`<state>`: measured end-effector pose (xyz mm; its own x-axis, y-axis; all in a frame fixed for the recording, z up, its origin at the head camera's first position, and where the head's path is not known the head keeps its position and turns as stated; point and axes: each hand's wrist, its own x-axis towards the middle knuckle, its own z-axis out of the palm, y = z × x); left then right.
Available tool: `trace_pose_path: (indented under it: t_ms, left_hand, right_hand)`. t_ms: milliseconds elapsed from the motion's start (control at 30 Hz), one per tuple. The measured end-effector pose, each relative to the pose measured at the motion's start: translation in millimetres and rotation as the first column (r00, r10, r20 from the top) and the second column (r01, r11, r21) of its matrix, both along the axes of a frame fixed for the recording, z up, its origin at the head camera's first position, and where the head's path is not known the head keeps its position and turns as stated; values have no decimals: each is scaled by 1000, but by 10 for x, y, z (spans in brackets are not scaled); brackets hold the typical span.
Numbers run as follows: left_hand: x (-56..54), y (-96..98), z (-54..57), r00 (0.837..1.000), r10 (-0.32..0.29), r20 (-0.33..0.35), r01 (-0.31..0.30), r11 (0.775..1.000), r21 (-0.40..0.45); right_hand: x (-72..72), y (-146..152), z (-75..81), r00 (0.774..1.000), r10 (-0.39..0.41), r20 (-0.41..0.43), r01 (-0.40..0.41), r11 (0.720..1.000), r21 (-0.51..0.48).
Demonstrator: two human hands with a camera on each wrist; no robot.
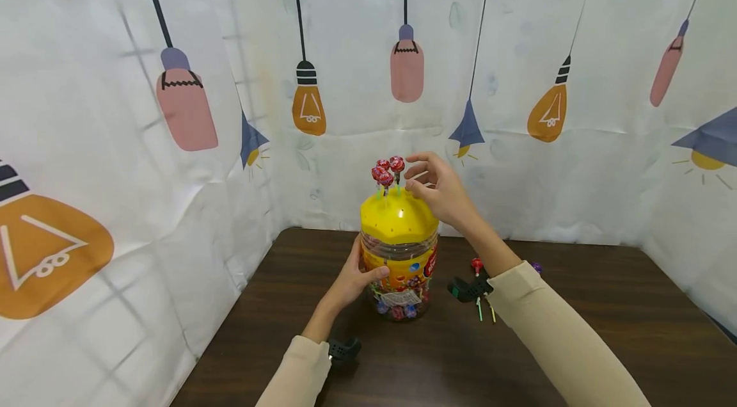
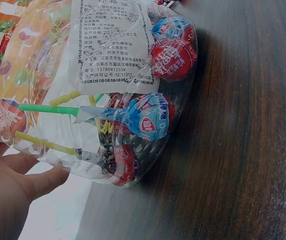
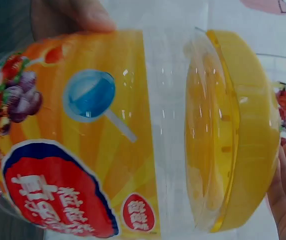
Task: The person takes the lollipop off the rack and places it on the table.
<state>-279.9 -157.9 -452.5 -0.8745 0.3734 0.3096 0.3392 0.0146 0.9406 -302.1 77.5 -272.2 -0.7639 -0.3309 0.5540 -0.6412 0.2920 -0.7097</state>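
Observation:
A clear plastic candy jar (image 1: 401,260) with a yellow lid (image 1: 397,218) stands upright on the table. Several red-wrapped lollipops (image 1: 384,171) stick up from the lid by their sticks. My left hand (image 1: 348,282) holds the jar low on its left side, thumb across the front. Close beside the upright lollipops, at the lid's right edge, is my right hand (image 1: 437,192), its fingers loosely bent with a gap to the thumb. Through the jar's wall, blue-wrapped (image 2: 150,116) and red-wrapped lollipops (image 2: 173,59) show at the bottom, below a printed white label (image 2: 112,45).
On the dark wooden table (image 1: 553,343), a red lollipop (image 1: 476,264) and other sticks lie right of the jar, partly hidden by the right wrist's black strap (image 1: 467,290). A purple lollipop (image 1: 537,267) shows past the right sleeve. A lamp-patterned white curtain (image 1: 357,106) hangs behind.

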Motion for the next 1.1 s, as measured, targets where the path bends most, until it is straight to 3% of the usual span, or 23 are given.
trace_pose_path:
  t_ms: [333, 667, 1100]
  left_hand:
    - [-12, 4, -13, 1000, 1, 5, -1, 1000, 7]
    - [0, 1, -16, 1000, 13, -2, -13, 1000, -2]
    - [3, 1, -7, 1000, 9, -18, -10, 1000, -6]
  right_hand:
    - [-123, -77, 36, 999, 51, 3, -51, 998, 23]
    - [-147, -125, 42, 996, 42, -78, -37, 997, 64]
    - [-95, -118, 103, 997, 34, -74, -35, 999, -22]
